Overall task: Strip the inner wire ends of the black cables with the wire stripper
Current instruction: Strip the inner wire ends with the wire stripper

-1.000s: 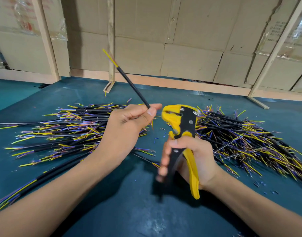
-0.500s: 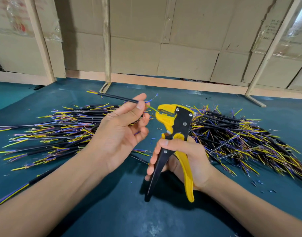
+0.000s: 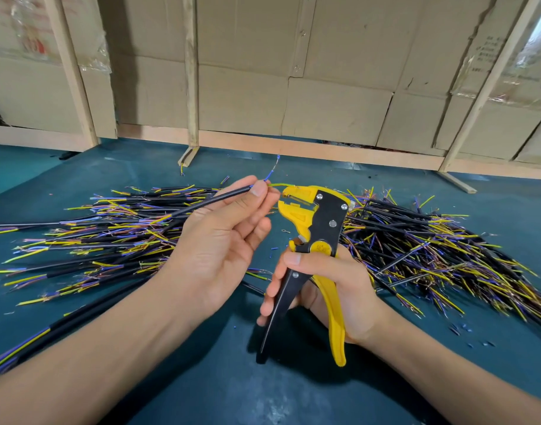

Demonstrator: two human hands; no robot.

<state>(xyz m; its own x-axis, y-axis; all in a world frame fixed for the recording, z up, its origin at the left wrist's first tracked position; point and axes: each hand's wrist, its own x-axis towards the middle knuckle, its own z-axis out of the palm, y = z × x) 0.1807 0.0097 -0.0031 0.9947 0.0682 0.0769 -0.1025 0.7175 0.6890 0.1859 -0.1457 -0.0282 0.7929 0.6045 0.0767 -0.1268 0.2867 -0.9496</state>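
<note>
Head view: yellow wire in wire stripper jaws.

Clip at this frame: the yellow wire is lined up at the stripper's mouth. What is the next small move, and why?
Probably squeeze the handles. The left hand pinches the black cable near its end, and the yellow wire reaches the open mouth of the wire stripper, which the right hand grips with its handles spread apart. Whether the tip sits fully inside is hard to tell, so a slight push first may help.
</note>
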